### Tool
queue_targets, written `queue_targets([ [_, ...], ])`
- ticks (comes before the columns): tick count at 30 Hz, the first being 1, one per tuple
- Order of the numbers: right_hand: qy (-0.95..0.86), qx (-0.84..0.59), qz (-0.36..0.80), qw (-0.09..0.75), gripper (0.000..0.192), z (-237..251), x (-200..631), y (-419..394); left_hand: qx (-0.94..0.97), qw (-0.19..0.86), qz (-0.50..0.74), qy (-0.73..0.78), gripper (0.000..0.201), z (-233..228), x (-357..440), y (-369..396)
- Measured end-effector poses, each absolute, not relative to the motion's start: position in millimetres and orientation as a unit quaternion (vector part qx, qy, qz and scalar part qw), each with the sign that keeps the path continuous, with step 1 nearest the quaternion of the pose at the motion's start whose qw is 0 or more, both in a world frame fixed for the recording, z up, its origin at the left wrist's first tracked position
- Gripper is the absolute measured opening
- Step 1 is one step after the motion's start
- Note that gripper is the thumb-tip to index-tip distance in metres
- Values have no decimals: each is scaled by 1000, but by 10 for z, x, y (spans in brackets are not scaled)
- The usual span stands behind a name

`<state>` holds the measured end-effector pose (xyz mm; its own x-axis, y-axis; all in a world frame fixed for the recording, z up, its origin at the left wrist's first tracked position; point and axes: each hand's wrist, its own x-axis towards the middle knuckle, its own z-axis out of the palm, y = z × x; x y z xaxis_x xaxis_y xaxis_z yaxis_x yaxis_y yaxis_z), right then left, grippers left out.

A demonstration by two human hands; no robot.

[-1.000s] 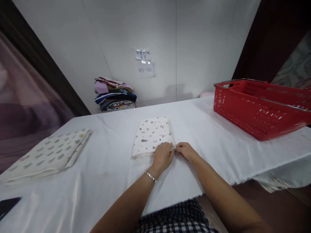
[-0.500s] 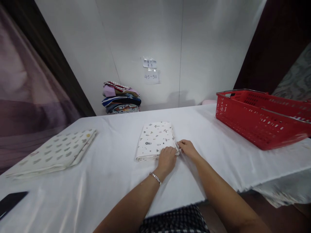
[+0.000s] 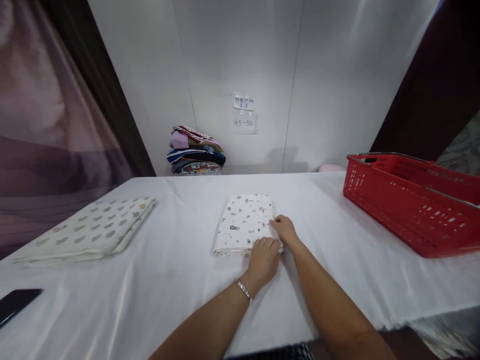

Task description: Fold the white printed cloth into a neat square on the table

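Folded cloth (image 3: 243, 220), white with small dark prints, lies flat mid tabletop (image 3: 180, 290), straight ahead of the person. Left hand (image 3: 264, 257) rests on its near right corner, fingers side by side on top; thumb hidden, so can't tell if it's gripping or just pressing. Right hand (image 3: 284, 228) is curled at the right edge, fingertips drawn together; looks like a pinch on the edge, but can't confirm fabric between them.

Handling, judged by eye: light, soft, floppy, nothing to break. Layers probably slide over each other and the loose edges could open if only the top one is caught. Best hold: all layers together at the near folded edge, or a flat palm under the stack with the other on top. A one-corner lift would likely let it sag.

Writing: lower wall paper (image 3: 245, 123) reads "45-50". Upper paper (image 3: 243, 102) has handwritten characters in two rows, too small to read for sure. No brand or tag readable on the cloth, the red basket (image 3: 405, 210) at right, or the dark phone (image 3: 18, 304) at left. Second folded cloth (image 3: 86, 227), grey blotches plus one yellow spot, also at left: no legible text.
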<state>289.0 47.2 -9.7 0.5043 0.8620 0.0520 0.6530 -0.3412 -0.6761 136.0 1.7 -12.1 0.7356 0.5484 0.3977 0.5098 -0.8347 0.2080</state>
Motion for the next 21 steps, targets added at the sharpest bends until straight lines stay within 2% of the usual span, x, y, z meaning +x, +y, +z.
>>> queue_targets([
  [5,-465,-807,147,333,20,-180,2919,438,927,70,232,288,20,-117,1340,-18],
  [10,-469,-798,155,345,20,-217,2922,428,920,115,247,283,11,9,1283,85],
  [15,-468,-794,160,352,20,-221,2927,431,901,79,269,331,22,130,1283,450],
  [18,-477,-797,154,337,21,-193,2943,467,916,52,220,331,35,44,1324,547],
  [21,-480,-805,140,319,27,-135,2960,562,927,42,188,322,39,-77,1351,520],
])
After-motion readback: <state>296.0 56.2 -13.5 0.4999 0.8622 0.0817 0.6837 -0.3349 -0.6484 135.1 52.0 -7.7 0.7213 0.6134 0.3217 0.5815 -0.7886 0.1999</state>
